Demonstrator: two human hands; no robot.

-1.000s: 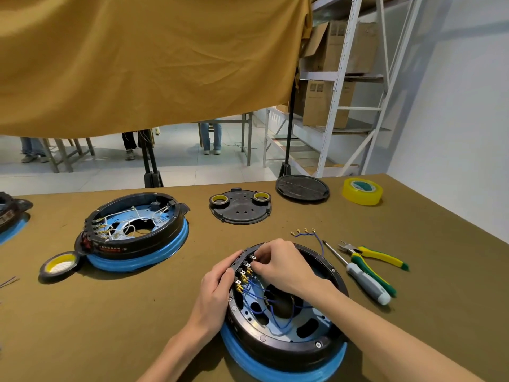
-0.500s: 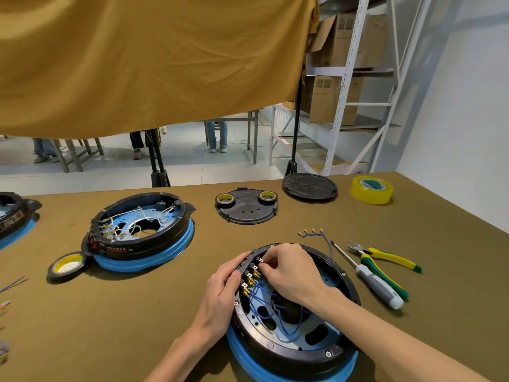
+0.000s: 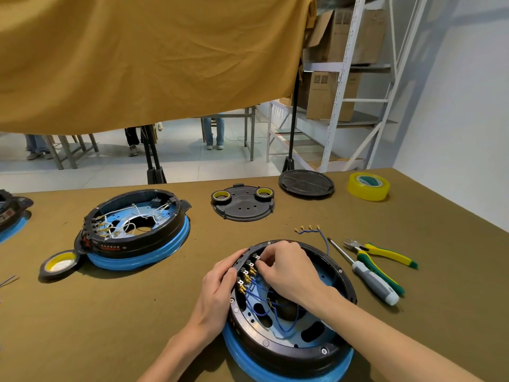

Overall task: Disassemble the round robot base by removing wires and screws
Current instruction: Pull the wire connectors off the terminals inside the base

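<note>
The round robot base [image 3: 292, 351], black with a blue ring underneath, lies open-side up at the table's near edge. Blue wires [image 3: 261, 299] run from gold terminals [image 3: 246, 277] on its left inner wall. My left hand [image 3: 217, 288] grips the base's left rim from outside. My right hand [image 3: 286, 268] reaches inside, fingertips pinching a wire connector at the upper terminals. A loose blue wire harness [image 3: 314, 231] with gold lugs lies just beyond the base.
A screwdriver [image 3: 369, 277] and green-yellow pliers [image 3: 382, 253] lie right of the base. A second base [image 3: 135, 224] with white wires sits at left, black tape roll [image 3: 59, 264] beside it. Further back: black cover plate [image 3: 243, 204], round lid [image 3: 305, 184], yellow tape [image 3: 368, 186].
My view has shifted slightly left. Both hands stay at the terminal block, the right fingertips working a little along the upper connectors.
</note>
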